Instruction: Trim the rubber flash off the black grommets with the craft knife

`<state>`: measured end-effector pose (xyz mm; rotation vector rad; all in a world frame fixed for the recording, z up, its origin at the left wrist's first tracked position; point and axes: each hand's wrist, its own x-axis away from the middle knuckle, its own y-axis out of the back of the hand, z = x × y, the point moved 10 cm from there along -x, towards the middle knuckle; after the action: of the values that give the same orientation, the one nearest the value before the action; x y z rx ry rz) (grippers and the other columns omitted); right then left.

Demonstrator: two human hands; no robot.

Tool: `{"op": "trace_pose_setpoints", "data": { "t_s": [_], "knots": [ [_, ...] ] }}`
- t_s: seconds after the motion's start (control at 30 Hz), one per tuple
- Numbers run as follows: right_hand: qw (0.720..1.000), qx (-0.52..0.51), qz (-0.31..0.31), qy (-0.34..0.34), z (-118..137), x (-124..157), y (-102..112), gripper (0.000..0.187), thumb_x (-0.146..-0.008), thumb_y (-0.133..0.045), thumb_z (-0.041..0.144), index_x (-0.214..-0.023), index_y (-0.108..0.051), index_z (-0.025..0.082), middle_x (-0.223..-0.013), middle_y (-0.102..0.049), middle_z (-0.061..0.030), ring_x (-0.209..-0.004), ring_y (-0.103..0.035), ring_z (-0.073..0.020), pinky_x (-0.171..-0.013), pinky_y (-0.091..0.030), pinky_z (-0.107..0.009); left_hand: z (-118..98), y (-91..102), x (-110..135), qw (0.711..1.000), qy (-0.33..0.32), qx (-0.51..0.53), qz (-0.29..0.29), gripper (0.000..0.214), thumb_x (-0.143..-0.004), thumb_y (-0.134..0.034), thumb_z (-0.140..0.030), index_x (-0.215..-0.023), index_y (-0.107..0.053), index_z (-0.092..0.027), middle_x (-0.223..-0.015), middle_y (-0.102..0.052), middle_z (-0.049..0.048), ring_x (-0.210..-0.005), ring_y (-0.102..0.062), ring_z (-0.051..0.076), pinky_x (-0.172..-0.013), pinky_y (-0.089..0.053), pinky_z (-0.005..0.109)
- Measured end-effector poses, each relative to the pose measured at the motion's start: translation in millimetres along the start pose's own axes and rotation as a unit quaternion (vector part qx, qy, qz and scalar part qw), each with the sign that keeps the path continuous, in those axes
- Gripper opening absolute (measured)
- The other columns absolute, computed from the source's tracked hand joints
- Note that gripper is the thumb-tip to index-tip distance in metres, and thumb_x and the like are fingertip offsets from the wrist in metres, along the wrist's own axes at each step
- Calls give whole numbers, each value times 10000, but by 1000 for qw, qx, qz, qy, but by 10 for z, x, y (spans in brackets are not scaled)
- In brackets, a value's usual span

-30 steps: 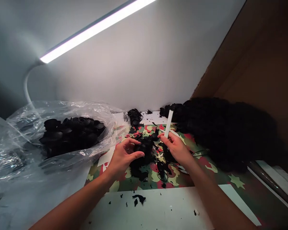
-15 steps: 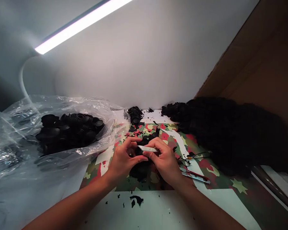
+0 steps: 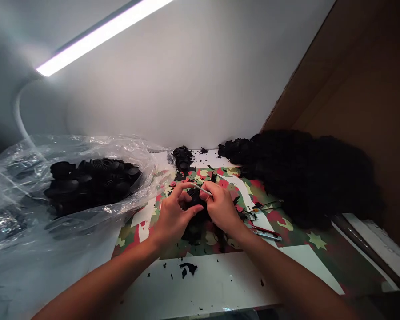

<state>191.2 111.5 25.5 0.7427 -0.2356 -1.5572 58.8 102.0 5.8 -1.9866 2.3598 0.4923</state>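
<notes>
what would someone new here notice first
The glowing lamp slants across the upper left. Below it, black parts lie in a clear plastic bag, with a large dark heap at the right. At centre, the left hand holds a dark piece and the right hand a thin white tool.

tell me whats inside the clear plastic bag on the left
Inside the clear plastic bag is a heap of black parts, some round-faced, some ridged. Parts lower in the heap are covered by those above, so they cannot be seen or counted.
</notes>
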Motion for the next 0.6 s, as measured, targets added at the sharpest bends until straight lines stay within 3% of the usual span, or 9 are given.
{"op": "trace_pose_setpoints", "data": {
  "t_s": [0.17, 0.23, 0.33, 0.43, 0.5, 0.6],
  "knots": [
    [996, 39, -68, -53, -316, -323, 422, 189, -790, -433, 117, -639, -388, 222, -606, -461, 2, -596, -396, -159, -569, -263, -273, -35, 64, 110, 999, -1, 49, 10, 514, -749, -824, -218, -1206, -591, -245, -711, -500, -69, -620, -465, 106, -586, -360, 218],
    [995, 47, -49, -68, -458, -345, 507, 191, -804, -492, 162, -628, -439, 215, -578, -469, 9, -586, -404, -156, -573, -261, -273, 22, 67, 111, 994, 29, 99, 23, 484, -719, -863, -269, -1120, -595, -225, -739, -547, -55, -654, -500, 113, -611, -388, 218],
    [995, 42, 42, -75, -593, -222, 375, 179, -776, -614, 232, -610, -553, 199, -571, -545, 13, -583, -464, -154, -579, -305, -264, 154, 39, 37, 988, 73, 129, 45, 399, -658, -907, -303, -863, -586, -184, -771, -580, -27, -720, -533, 124, -654, -417, 217],
    [991, 33, 100, -78, -646, -64, 225, 190, -808, -633, 313, -660, -648, 195, -674, -628, -8, -652, -538, -172, -618, -366, -275, 301, 3, -22, 980, 110, 158, 54, 330, -706, -876, -334, -844, -621, -175, -823, -605, -8, -787, -560, 136, -712, -441, 223],
    [994, 10, 80, -73, -626, -30, 241, 292, -876, -596, 422, -723, -699, 196, -766, -644, -31, -723, -562, -189, -676, -401, -299, 360, -11, -21, 971, 126, 198, 53, 288, -772, -823, -382, -907, -661, -185, -887, -630, 9, -840, -582, 154, -771, -467, 250],
    [992, -99, -20, -70, -548, -13, 411, 482, -975, -463, 534, -746, -724, 199, -899, -655, -62, -835, -582, -205, -762, -429, -324, 364, 5, 6, 967, 131, 214, 47, 272, -822, -776, -415, -977, -712, -201, -962, -652, 28, -910, -587, 171, -828, -465, 263]
  ]
}}
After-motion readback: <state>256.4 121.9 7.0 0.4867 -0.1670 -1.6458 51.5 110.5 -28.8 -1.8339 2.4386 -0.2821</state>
